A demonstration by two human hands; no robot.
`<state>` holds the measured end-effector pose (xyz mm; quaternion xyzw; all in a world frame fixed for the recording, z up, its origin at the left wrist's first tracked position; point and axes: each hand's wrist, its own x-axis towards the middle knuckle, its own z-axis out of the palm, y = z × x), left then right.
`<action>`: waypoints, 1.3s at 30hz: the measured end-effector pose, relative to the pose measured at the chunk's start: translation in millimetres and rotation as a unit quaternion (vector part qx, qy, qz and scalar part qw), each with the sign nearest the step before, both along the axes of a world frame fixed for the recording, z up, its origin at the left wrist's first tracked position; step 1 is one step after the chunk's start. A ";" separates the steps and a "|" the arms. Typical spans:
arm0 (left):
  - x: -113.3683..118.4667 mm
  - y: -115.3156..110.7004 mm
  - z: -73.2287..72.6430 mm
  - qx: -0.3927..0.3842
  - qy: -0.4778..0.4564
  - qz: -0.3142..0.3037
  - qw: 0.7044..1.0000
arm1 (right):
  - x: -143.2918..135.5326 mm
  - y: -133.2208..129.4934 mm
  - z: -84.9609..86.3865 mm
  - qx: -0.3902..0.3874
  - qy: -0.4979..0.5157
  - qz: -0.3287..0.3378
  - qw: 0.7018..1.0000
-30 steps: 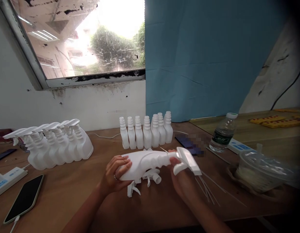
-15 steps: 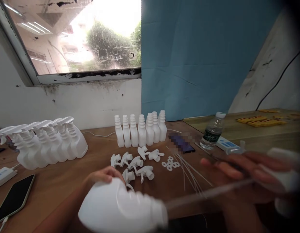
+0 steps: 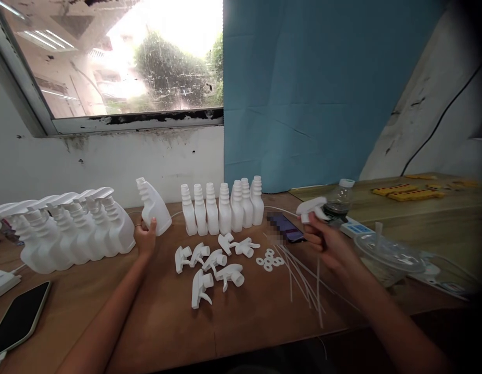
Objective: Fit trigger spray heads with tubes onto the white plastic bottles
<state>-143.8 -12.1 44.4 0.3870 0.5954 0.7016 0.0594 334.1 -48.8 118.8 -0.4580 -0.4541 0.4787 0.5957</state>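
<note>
My left hand [image 3: 146, 235] grips the lower part of a white bottle [image 3: 154, 208], which has an open neck and tilts left near the wall. In my right hand [image 3: 316, 228] is a white spray head [image 3: 311, 206], raised at the right with a thin tube [image 3: 319, 291] hanging below the hand. Several spray heads [image 3: 202, 287] lie in the middle of the table, beside small white rings [image 3: 268, 262] and loose thin tubes [image 3: 303, 283]. Several open white bottles [image 3: 224, 210] stand in a row behind them.
Bottles with spray heads fitted [image 3: 79, 228] stand in a row at the left, behind a phone [image 3: 20, 317]. At the right are another phone [image 3: 289, 228], a water bottle [image 3: 339, 200] and a lidded plastic container [image 3: 389, 254].
My left hand has carried the bottle from the near front back toward the wall and turned it neck up. My right hand has moved left and away, with the spray head.
</note>
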 end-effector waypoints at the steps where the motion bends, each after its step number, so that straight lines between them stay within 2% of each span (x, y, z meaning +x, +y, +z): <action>1: 1.0 3.4 -6.9 -0.016 0.002 0.012 1.000 | -1.5 5.7 -5.4 -0.017 -0.006 -0.010 1.000; 5: 5.4 15.5 -26.7 -0.066 0.009 0.000 0.998 | -8.2 21.2 -22.7 -0.039 -0.033 -0.024 0.998; 10: 9.9 26.8 -36.6 -0.072 0.029 -0.034 0.996 | -14.5 38.1 -38.5 -0.008 -0.078 -0.045 0.996; 17: 20.6 29.9 -37.0 -0.056 0.048 -0.113 0.991 | -20.5 70.6 -61.2 0.073 -0.155 -0.045 0.984; 20: 27.5 26.7 -33.0 -0.058 0.054 -0.132 0.988 | -22.7 76.4 -67.0 0.110 -0.197 -0.047 0.973; 23: 34.0 22.7 -29.5 -0.057 0.057 -0.147 0.986 | -22.3 76.3 -67.5 0.149 -0.237 -0.077 0.957; 27: 39.3 17.7 -26.6 -0.054 0.051 -0.165 0.984 | -20.0 66.7 -62.5 0.175 -0.283 -0.110 0.937; 30: 40.0 12.2 -21.6 -0.040 0.038 -0.160 0.986 | -22.9 50.0 -56.2 0.178 -0.309 -0.113 0.928; 33: 44.8 0.8 -10.9 -0.010 0.019 -0.134 0.991 | -34.0 26.4 -50.7 0.181 -0.329 -0.095 0.922; 35: 56.6 -11.6 -2.0 0.013 0.015 -0.139 0.990 | -46.5 9.2 -48.7 0.190 -0.341 -0.075 0.918; 37: 77.4 -27.4 5.9 0.024 0.020 -0.187 0.982 | -62.8 -7.3 -48.1 0.206 -0.352 -0.047 0.912; 39: 104.1 -45.4 10.8 0.015 0.029 -0.269 0.963 | -81.4 -21.7 -48.4 0.223 -0.360 -0.010 0.906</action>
